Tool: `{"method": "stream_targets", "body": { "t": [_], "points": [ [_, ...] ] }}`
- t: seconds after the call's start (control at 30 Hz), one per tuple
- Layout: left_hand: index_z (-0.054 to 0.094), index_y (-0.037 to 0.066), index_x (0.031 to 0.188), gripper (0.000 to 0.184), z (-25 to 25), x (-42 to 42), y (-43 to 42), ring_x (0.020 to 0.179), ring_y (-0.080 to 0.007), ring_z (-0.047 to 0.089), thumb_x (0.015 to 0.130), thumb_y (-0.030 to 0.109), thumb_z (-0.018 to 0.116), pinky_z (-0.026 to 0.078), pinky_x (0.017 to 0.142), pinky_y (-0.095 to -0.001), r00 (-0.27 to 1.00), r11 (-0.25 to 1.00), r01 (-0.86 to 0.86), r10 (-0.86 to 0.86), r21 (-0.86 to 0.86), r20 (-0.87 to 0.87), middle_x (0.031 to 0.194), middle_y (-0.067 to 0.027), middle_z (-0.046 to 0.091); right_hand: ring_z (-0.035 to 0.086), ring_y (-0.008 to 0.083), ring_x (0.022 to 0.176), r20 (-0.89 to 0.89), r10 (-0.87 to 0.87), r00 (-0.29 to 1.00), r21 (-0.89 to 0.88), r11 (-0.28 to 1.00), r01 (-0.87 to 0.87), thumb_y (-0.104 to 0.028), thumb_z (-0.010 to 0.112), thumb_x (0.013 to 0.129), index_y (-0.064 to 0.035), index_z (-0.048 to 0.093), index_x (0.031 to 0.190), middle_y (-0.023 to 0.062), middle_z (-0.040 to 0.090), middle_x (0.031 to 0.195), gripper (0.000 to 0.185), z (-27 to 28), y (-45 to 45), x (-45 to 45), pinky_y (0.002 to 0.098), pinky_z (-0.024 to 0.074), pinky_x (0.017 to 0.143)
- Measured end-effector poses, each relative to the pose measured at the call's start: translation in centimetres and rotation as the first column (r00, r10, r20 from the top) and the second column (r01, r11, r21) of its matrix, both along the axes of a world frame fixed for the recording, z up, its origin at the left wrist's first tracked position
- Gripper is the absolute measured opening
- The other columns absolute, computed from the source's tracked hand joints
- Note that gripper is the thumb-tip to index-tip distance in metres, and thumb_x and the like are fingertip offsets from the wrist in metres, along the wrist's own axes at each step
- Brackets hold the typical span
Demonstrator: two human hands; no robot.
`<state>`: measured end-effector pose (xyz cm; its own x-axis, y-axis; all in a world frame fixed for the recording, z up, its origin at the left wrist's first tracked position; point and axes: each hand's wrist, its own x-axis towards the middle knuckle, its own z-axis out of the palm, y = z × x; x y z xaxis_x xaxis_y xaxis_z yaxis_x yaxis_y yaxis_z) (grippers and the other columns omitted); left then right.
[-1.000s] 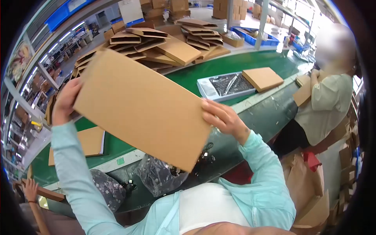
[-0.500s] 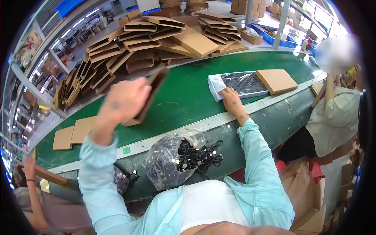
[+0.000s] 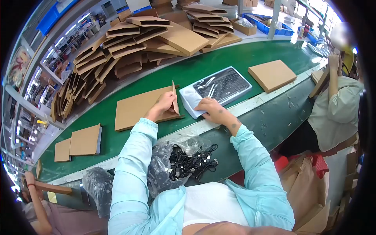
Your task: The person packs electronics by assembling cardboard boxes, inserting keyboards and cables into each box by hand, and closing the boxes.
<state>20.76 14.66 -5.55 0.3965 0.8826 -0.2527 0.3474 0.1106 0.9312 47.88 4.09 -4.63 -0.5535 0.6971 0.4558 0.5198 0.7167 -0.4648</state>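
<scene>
1. Room to move first: from my end, I see bare green belt beyond both sets of fingers, running back to the heap of flat cartons. The pale edge strip runs just on the near side of the right fingers, so that's the tight side.
2. Left hand is at the open end of a cardboard box lying flat. Fingers are bunched together against its raised flap; can't tell if they're pinching it or just pushing. Most of the box stretches out left of them.
3. Right hand is on the near left corner of a pale tray. Fingers are bent over that corner, but the thumb side is partly hidden, so I can't call it a pinch.
4. The film-wrapped keyboard sits in that tray, beyond and to the right of the right fingertips. There's only a narrow gap between tray and flap.
5. Right of the right fingers, well apart, is a closed carton. Black cables spill from a bag nearer me than either hand.
6. Writing: any lettering on the keys is too small for me to read.
</scene>
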Motion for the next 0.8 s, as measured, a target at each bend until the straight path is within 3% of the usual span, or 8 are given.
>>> {"method": "stream_targets", "body": {
  "t": [0.17,0.47,0.53,0.57,0.67,0.7,0.73,0.8],
  "points": [
    [0.057,0.005,0.098,0.019,0.8,0.9,-2.2,0.064,-0.0152,0.064,0.099,0.021,0.047,0.055,0.052,-0.0299,0.994,0.994,0.108,-0.108,-0.002,0.023,0.083,-0.0050,0.063,0.057,0.0293,0.104,0.019,0.049,0.999,0.009,0.999,-0.050,0.005,0.067,0.073,-0.0069,0.067,0.108,0.0083,0.060,0.104,0.038,-0.1,-0.1,-2.3,0.0398,0.0445,0.095],
    [0.060,0.006,0.099,0.023,0.8,4.7,-3.7,0.069,-0.0175,0.068,0.099,0.024,0.047,0.057,0.055,-0.0305,0.997,0.997,-0.065,0.066,-0.038,0.036,0.087,-0.0065,0.067,0.061,0.0240,0.107,-0.320,0.071,0.945,-0.362,0.912,-0.191,0.009,0.057,0.076,-0.0046,0.053,0.121,0.0099,0.060,0.104,0.047,-0.3,1.1,-2.8,0.0364,0.0485,0.094],
    [0.060,0.006,0.100,0.024,0.6,5.1,-3.1,0.070,-0.0177,0.068,0.099,0.025,0.047,0.058,0.055,-0.0303,0.998,0.999,-0.048,0.049,-0.024,0.032,0.087,-0.0063,0.068,0.061,0.0227,0.107,-0.542,0.062,0.838,-0.373,0.876,-0.306,0.007,0.057,0.080,-0.0042,0.052,0.124,0.0095,0.060,0.105,0.046,-1.4,1.7,-3.2,0.0351,0.0477,0.094],
    [0.059,-0.001,0.098,0.025,0.3,5.7,-2.9,0.062,-0.0228,0.069,0.097,0.020,0.045,0.058,0.051,-0.0338,0.995,0.994,-0.104,0.104,0.047,0.001,0.082,-0.0129,0.068,0.061,0.0221,0.107,-0.640,0.049,0.767,-0.362,0.861,-0.357,0.006,0.057,0.081,-0.0039,0.051,0.125,0.0094,0.060,0.105,0.045,-1.7,2.1,-3.0,0.0345,0.0473,0.095],
    [0.059,-0.001,0.096,0.026,0.6,6.0,-2.4,0.060,-0.0228,0.068,0.096,0.021,0.046,0.058,0.049,-0.0337,0.992,0.992,-0.096,0.101,0.084,-0.068,0.078,-0.0130,0.067,0.061,0.0265,0.109,-0.388,-0.362,0.848,-0.302,0.919,0.254,-0.002,0.059,0.087,-0.0025,0.055,0.124,0.0145,0.062,0.109,0.038,0.9,1.4,-0.5,0.0367,0.0451,0.097],
    [0.059,-0.002,0.095,0.026,0.5,5.8,-2.4,0.059,-0.0227,0.068,0.095,0.021,0.047,0.057,0.047,-0.0340,0.993,0.992,-0.096,0.101,0.085,-0.059,0.075,-0.0130,0.067,0.060,0.0295,0.108,-0.408,-0.512,0.756,-0.066,0.842,0.536,-0.008,0.060,0.089,-0.0026,0.057,0.123,0.0164,0.062,0.111,0.034,0.8,2.1,1.2,0.0390,0.0446,0.098],
    [0.059,-0.002,0.095,0.026,0.5,5.6,-2.5,0.058,-0.0227,0.068,0.095,0.021,0.047,0.057,0.047,-0.0340,0.994,0.993,-0.088,0.092,0.075,-0.055,0.076,-0.0130,0.067,0.060,0.0325,0.108,-0.465,-0.617,0.635,0.167,0.643,0.747,-0.014,0.062,0.091,-0.0027,0.060,0.121,0.0184,0.062,0.113,0.032,0.4,3.1,3.4,0.0413,0.0440,0.098],
    [0.059,-0.002,0.094,0.025,0.7,5.0,-2.7,0.058,-0.0227,0.068,0.095,0.020,0.047,0.057,0.047,-0.0342,0.995,0.995,-0.082,0.085,0.057,-0.052,0.076,-0.0131,0.067,0.058,0.0361,0.111,-0.433,-0.851,0.297,0.164,0.250,0.954,-0.028,0.059,0.094,-0.0026,0.063,0.115,0.0192,0.063,0.116,0.034,-1.8,4.9,7.6,0.0478,0.0434,0.098]
  ]
}}
